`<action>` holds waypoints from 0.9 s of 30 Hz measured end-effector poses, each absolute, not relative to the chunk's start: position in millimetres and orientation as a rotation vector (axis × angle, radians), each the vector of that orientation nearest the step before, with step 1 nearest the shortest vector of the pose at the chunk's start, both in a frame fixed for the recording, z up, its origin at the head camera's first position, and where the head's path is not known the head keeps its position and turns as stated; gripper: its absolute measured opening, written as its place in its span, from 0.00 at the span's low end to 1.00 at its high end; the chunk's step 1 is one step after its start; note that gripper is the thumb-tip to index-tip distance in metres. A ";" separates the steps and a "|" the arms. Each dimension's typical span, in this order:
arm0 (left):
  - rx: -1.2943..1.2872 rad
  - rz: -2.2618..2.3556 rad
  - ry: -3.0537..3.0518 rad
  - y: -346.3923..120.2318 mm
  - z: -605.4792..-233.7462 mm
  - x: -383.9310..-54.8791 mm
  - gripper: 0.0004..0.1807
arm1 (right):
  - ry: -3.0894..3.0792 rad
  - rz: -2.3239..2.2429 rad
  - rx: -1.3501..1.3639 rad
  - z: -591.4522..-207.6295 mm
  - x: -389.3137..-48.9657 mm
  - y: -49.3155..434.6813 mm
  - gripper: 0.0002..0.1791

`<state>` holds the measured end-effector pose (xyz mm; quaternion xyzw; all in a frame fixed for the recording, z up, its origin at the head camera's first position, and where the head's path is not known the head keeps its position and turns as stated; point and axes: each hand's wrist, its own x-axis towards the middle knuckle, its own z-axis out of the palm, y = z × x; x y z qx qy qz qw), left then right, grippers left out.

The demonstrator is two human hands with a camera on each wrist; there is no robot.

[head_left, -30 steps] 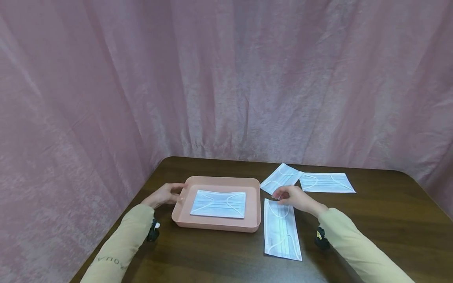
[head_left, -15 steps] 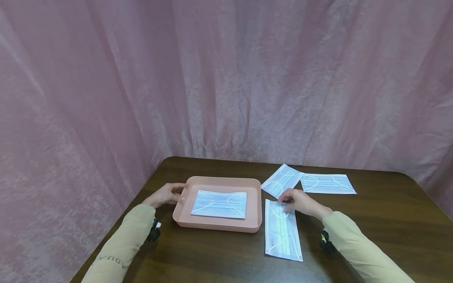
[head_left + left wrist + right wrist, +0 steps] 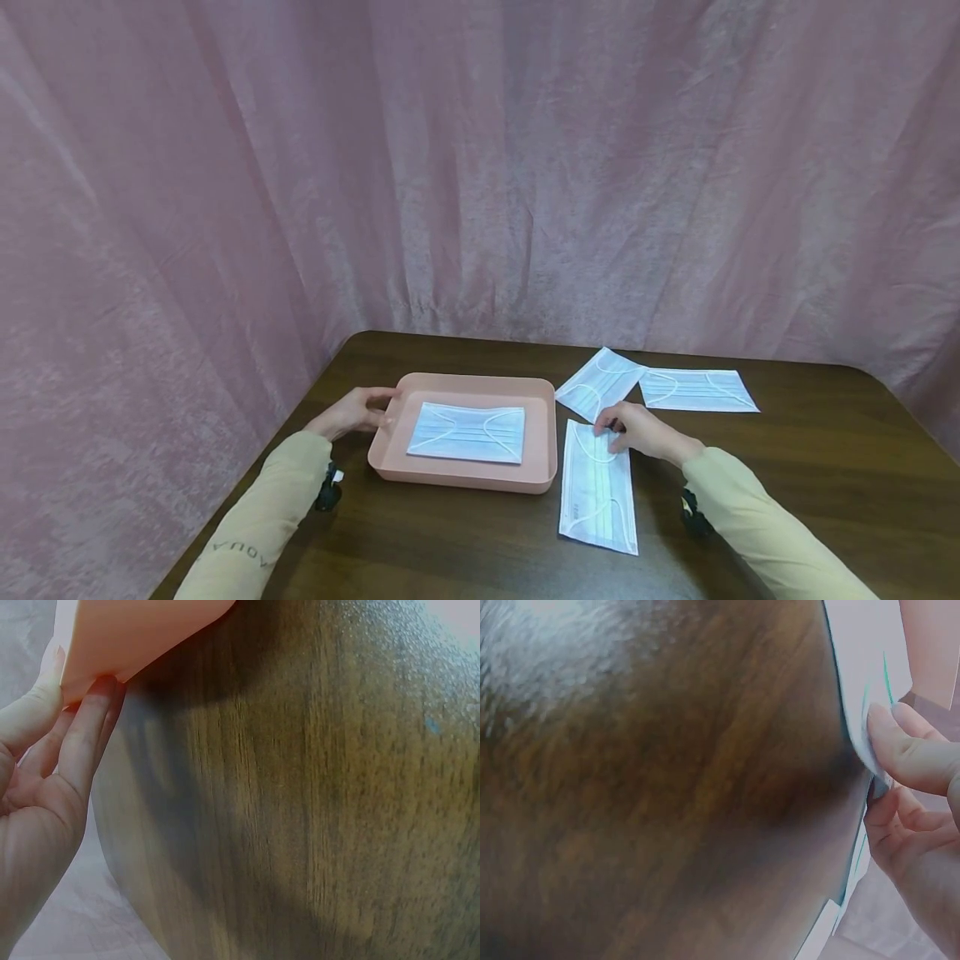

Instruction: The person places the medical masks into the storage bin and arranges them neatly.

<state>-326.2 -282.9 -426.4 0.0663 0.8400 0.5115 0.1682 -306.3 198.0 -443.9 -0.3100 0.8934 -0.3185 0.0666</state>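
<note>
My left hand (image 3: 352,414) grips the left side of a shallow pink tray (image 3: 465,482). In the left wrist view its thumb lies at the rim and the fingers are below the tray corner (image 3: 142,637). One light-blue face mask (image 3: 467,433) with white ear loops lies flat inside the tray. Right of the tray, my right hand (image 3: 645,432) pinches the far end of another face mask (image 3: 598,500), which lies lengthwise toward me. The right wrist view shows the thumb on the mask's upper face (image 3: 862,660), with fingers at its underside and the edge bent up.
Two more face masks lie behind the right hand: a slanted mask (image 3: 600,379) and a mask lying crosswise (image 3: 697,390), their ends meeting. Everything is on a dark brown wooden table (image 3: 450,550). A pink curtain (image 3: 480,183) hangs behind its far edge.
My right hand has come down onto the near mask's far end and taken hold of it; that mask has shifted slightly. The left hand stays on the tray.
</note>
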 end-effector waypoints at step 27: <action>0.119 1.400 2.453 -281.3 -427.2 -327.8 0.33 | 2.346 -1.314 -0.894 -421.6 -298.5 242.4 0.13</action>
